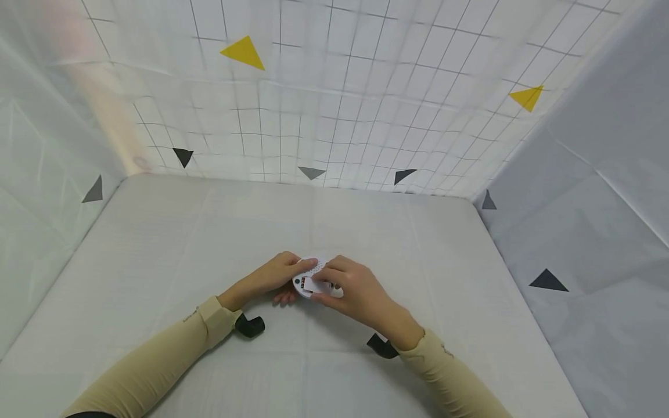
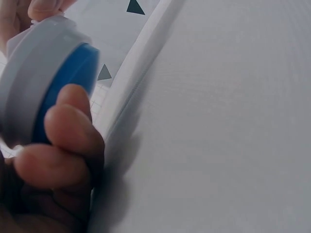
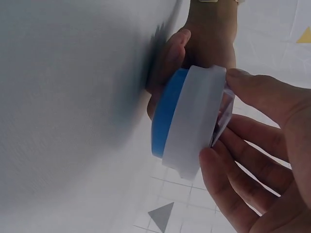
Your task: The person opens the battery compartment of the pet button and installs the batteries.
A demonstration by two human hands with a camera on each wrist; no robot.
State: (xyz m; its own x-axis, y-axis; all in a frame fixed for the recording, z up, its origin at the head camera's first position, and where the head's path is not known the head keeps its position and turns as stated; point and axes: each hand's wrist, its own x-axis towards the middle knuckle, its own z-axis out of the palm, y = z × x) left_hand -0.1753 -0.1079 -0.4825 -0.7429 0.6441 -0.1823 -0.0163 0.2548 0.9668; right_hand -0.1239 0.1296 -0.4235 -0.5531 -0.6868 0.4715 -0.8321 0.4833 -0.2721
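A round white device with a blue front (image 3: 194, 119) is held up just above the table, its perforated back facing up in the head view. My left hand (image 1: 277, 274) grips its left side, thumb across the back and fingers underneath. On that back, a white battery cover (image 1: 316, 285) stands tilted out from the compartment, as the right wrist view shows. Orange-and-dark detail shows beside the cover's left edge. My right hand (image 1: 360, 293) pinches the cover, with thumb and fingertips also right at the device's rim. The right fingers hide part of the compartment.
A white-covered table (image 1: 251, 215) lies under both hands. White sheet walls enclose it, the back one with a grid (image 1: 355, 116) and yellow and dark triangles. A black strap end (image 1: 251, 326) sticks out by the left sleeve, another (image 1: 382, 347) by the right.
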